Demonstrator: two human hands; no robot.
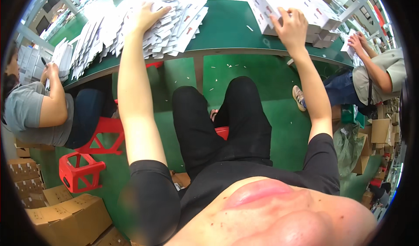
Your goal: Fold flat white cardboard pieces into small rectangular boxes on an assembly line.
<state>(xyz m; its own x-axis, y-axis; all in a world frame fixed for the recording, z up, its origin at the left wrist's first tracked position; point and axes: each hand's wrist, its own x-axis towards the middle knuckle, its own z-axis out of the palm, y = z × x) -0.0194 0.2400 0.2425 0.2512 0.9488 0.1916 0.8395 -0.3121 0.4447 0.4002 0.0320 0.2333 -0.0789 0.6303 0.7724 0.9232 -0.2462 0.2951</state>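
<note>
Two hands are laid on piles of white cards on a green worktop (227,28).

The left hand (146,17) is pressed flat on a spread pile of white cards (174,28), with the fingers wide and nothing gripped. The right hand (291,27) is set on the edge of a second stack of white cards (279,6); its fingers are bent over the edge, but whether a card is pinched cannot be told. Both piles are found at the far side of the worktop, well apart. Brown cardboard boxes (65,217) are seen on the floor at the lower left, with lids shut, so what is inside is hidden. A red stool (80,172) is placed near them. Other people's hands (355,41) are seen at the sides.
</note>
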